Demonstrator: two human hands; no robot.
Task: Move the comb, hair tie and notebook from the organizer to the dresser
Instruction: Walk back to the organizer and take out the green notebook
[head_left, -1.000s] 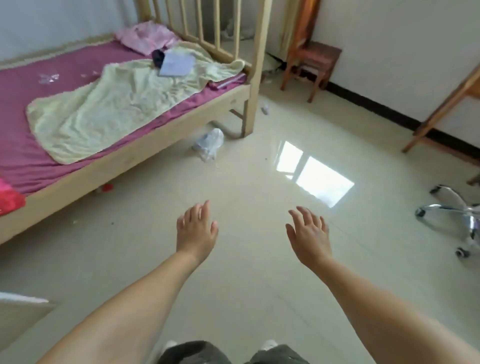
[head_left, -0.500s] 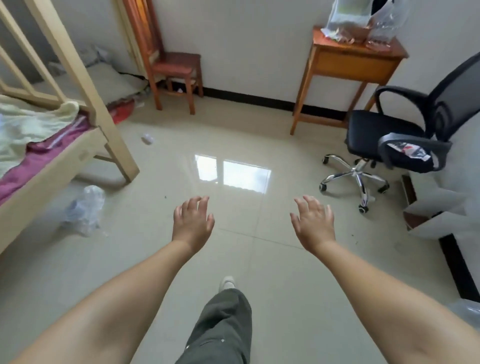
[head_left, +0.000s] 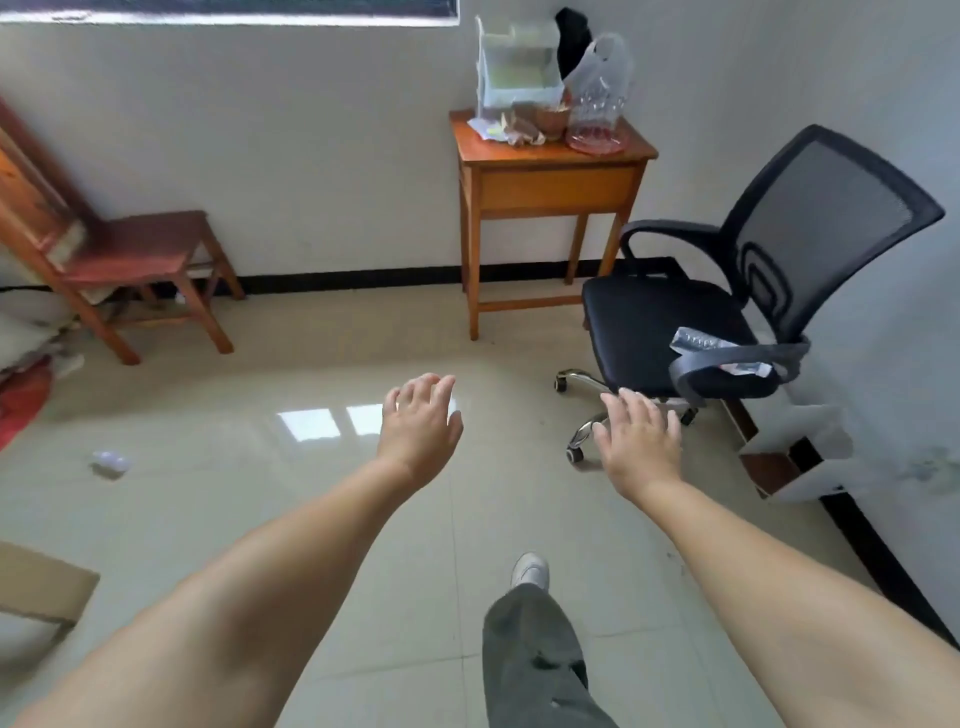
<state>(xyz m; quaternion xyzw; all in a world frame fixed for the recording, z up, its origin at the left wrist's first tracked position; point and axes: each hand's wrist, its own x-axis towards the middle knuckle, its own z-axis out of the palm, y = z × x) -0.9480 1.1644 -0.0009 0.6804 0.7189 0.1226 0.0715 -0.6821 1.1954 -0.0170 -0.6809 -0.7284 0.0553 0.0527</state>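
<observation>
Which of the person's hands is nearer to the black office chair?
Right. The right hand hovers open just in front of the black office chair, over its wheeled base. The left hand is farther to the left, over bare floor.

The person turned away from the bed, and it went out of sight. The small wooden table came to the middle of the view, with a clear organizer and a plastic bag on top. The black office chair came fully into sight (only its shiny legs showed at first). One leg stepped forward with a white shoe.
</observation>
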